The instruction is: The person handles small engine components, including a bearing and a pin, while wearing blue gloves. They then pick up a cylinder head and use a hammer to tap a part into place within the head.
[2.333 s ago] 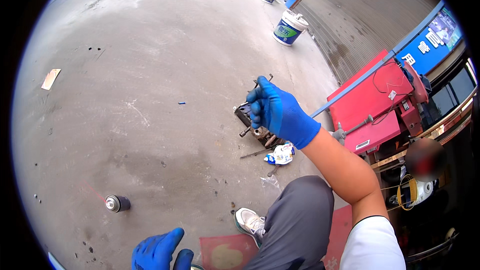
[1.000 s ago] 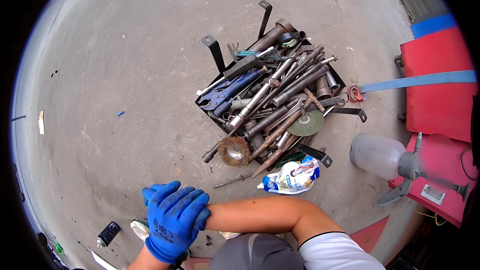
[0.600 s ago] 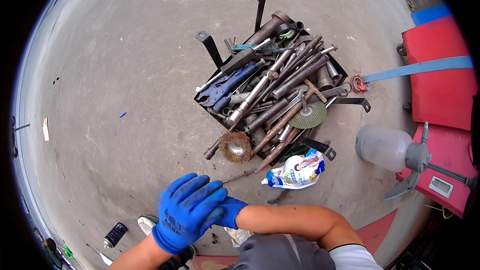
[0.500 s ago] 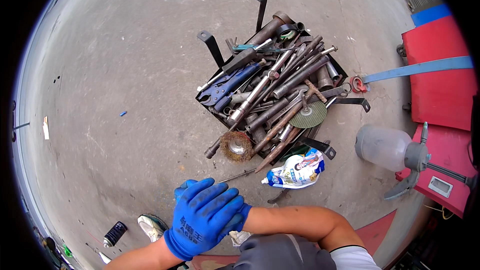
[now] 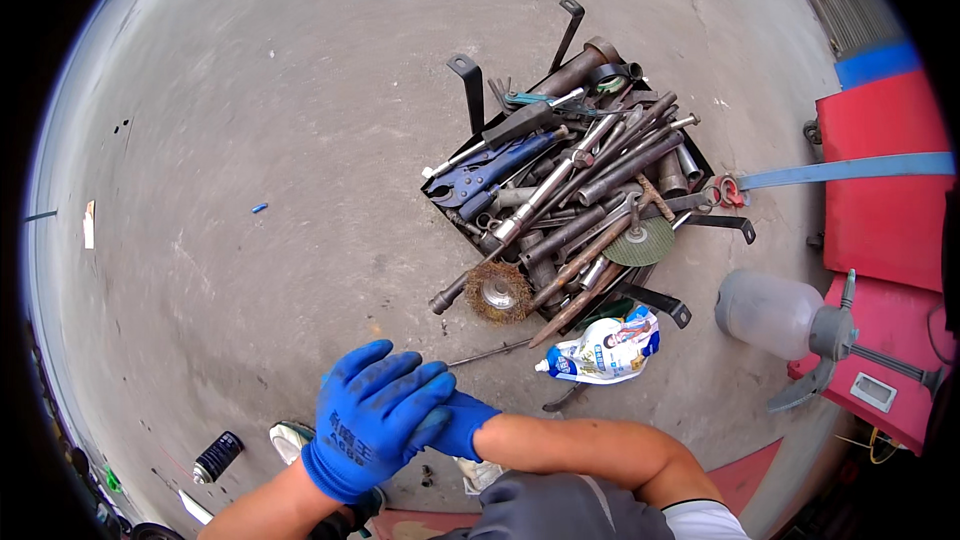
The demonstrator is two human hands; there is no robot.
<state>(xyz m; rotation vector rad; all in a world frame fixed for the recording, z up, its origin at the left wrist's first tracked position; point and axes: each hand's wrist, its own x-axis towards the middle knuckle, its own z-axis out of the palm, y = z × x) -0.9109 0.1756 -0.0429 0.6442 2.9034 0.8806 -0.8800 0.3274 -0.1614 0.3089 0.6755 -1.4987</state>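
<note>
Both my hands wear blue work gloves with dark smudges, and they press together at the lower middle. On top lies my left hand (image 5: 372, 418), palm down, its fingers stretched out and slightly apart across the other glove. Beneath it is my right hand (image 5: 466, 426); only the part near its wrist shows clearly, and its fingers are hidden. No tool shows in either hand. Ahead and to the right, a black-framed tray (image 5: 437, 202) is heaped with metal tools. Blue locking pliers (image 5: 495, 168), a round wire brush (image 5: 499, 291) and a green grinding disc (image 5: 641, 242) lie in the heap.
A white and blue pouch (image 5: 605, 348) lies before the tray. To the right stand a pump sprayer (image 5: 768, 314) and a red cabinet (image 5: 885, 165) with a blue strap (image 5: 850, 169). A black spray can (image 5: 218, 457) lies at lower left beside a shoe (image 5: 288, 438).
My hands have shifted a little to the left and turned slightly, still pressed together. More of the right glove's wrist shows now. The view has shifted, so the tray sits further right and lower.
</note>
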